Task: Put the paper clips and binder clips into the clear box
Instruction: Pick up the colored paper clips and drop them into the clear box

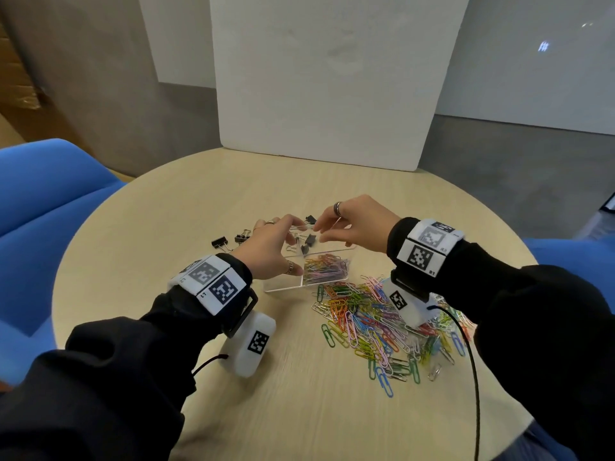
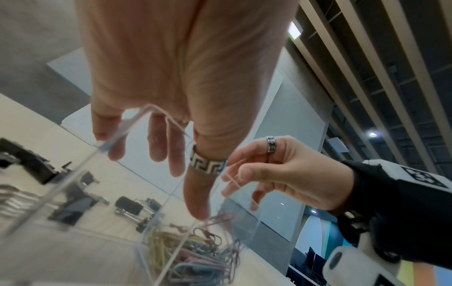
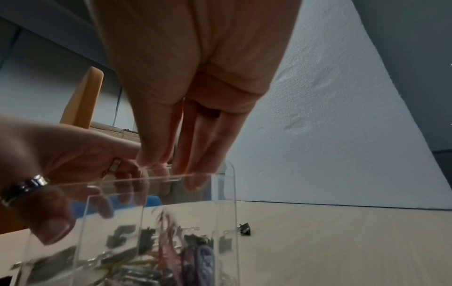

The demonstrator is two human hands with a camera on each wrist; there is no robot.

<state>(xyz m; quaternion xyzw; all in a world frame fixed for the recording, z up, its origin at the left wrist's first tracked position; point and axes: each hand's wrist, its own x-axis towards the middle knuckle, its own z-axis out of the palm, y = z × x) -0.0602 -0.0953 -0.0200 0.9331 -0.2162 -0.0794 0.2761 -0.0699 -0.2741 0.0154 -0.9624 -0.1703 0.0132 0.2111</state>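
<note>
step: both hands at the clear box (image 1: pixel 307 271) on the table (image 1: pixel 233 410) | left hand (image 1: pixel 266 249) grasps its wall, right hand (image 1: pixel 357 227) pinches its rim | some paper clips (image 1: pixel 327 266) inside; loose pile (image 1: pixel 382 324), binder clips (image 1: pixel 220 242) outside | next: likely steady box, then scoop.

The table (image 1: pixel 233 410) is pale beige wood grain. On it, just beside the clear box (image 1: pixel 286 286), lies a heap of paper clips (image 1: pixel 382 327) in green, pink, blue, yellow, orange, red and silver; the box holds more in pastel pink, purple and yellow. Beyond the box sit black binder clips (image 1: pixel 219 242) with silver handles. The sleeves (image 1: pixel 116 377) are black, the wristbands (image 1: pixel 213 284) white with black square codes. The left hand's ring (image 2: pixel 208 166) shows a silver key pattern. Beside the table the chair (image 1: pixel 40 194) is bright blue; behind it stands a white board (image 1: pixel 326 78).
</note>
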